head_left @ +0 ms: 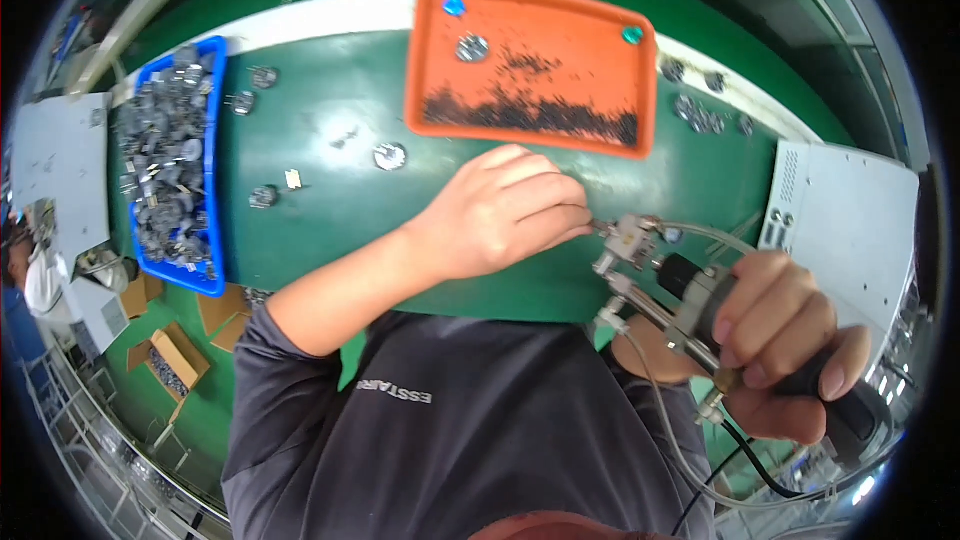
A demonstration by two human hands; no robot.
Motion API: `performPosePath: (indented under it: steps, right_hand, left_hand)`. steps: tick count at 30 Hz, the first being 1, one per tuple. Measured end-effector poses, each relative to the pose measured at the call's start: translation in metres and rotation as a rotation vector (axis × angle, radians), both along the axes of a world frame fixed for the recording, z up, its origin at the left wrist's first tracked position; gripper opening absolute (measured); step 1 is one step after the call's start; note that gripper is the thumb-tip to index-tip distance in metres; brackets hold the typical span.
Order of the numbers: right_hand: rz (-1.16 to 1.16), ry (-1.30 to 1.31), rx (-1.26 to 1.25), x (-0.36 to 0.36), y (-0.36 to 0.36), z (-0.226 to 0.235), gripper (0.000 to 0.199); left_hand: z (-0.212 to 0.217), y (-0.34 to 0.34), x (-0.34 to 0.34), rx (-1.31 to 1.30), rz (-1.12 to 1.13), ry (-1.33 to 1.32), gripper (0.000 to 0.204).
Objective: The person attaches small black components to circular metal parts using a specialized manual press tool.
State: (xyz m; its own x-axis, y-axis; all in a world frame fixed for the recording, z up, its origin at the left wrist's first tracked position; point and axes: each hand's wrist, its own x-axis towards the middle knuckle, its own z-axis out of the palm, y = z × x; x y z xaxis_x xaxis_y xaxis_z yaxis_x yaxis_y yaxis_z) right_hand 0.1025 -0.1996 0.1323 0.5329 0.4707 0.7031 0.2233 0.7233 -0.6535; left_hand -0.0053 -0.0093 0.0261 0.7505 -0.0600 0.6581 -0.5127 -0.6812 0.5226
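Note:
My left hand (505, 208) reaches over the green tabletop with its fingers pressed together. Its fingertips meet the metal head (630, 240) of an air-hose device; whatever they pinch is hidden. My right hand (785, 345) is wrapped round the black handle (855, 415) of that device, to the right of its slim metal cylinder (645, 305). Beyond my left hand lies an orange tray (411, 70) holding many small black pieces and one round metal part (472, 48). Another round silver part (390, 155) rests on the table, left of my left hand.
A blue bin (217, 190) heaped with round grey parts stands at the left. Loose parts (263, 197) lie beside it, and several more (700, 115) sit right of the tray. A pale metal box (845, 210) stands at the right. Hoses (665, 420) trail beneath the device.

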Motion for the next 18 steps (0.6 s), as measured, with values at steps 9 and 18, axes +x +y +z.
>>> performPosePath:
  steps: [9,18]
  right_hand:
    - [-0.140,-0.169,-0.085,0.019,-0.023,0.001,0.029]
    - [-0.239,-0.144,-0.014,0.018,-0.022,0.007,0.033]
  left_hand:
    - [0.033,0.088,0.034,0.299,0.217,0.208,0.017]
    - [0.002,0.271,0.111,0.352,0.525,0.729,0.053]
